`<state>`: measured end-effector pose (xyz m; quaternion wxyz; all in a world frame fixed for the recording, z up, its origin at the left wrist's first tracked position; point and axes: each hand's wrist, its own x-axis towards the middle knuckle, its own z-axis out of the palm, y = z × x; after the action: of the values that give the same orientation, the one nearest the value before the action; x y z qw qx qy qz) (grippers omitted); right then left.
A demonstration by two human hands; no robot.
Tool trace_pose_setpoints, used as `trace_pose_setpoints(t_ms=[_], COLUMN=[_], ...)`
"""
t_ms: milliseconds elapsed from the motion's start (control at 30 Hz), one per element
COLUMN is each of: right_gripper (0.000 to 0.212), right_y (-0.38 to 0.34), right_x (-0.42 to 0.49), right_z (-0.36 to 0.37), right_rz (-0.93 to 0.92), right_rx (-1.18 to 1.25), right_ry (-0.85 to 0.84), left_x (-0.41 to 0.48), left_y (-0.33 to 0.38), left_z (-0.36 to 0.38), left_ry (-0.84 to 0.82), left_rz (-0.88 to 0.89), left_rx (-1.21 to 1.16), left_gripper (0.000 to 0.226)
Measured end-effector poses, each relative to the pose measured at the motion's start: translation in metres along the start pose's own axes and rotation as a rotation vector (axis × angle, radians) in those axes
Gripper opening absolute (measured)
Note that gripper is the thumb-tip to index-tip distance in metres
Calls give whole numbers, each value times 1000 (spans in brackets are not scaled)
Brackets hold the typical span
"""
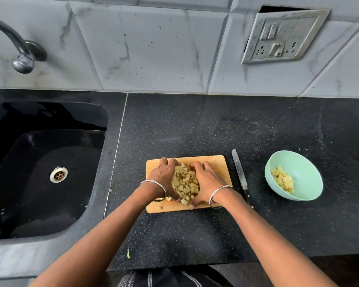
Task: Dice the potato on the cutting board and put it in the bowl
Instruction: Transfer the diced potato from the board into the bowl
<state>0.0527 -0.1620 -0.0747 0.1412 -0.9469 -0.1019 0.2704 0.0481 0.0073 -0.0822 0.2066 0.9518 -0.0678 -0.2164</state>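
Note:
A pile of diced potato lies on the wooden cutting board in the middle of the black counter. My left hand cups the pile from the left and my right hand cups it from the right, fingers curved around the cubes. A stray cube sits near the board's front left corner. The mint green bowl stands to the right and holds some potato cubes. A knife lies on the counter between board and bowl.
A black sink with a metal drain fills the left side, with a tap above it. A switch and socket plate is on the tiled wall behind. The counter's front edge runs near my body.

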Motion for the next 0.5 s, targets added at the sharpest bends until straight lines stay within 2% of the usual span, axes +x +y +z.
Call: trace_pose_setpoints(t_ms=[200, 500], right_gripper=[98, 88], right_y=[0, -6], right_x=[4, 7], right_z=[-6, -2], right_rz=[-41, -20], right_rx=[40, 103], right_ry=[30, 121], left_x=[5, 7], left_y=[6, 9], left_z=[3, 4], left_ry=[11, -2], left_rz=[23, -7], left_rx=[22, -26], left_gripper=[103, 96])
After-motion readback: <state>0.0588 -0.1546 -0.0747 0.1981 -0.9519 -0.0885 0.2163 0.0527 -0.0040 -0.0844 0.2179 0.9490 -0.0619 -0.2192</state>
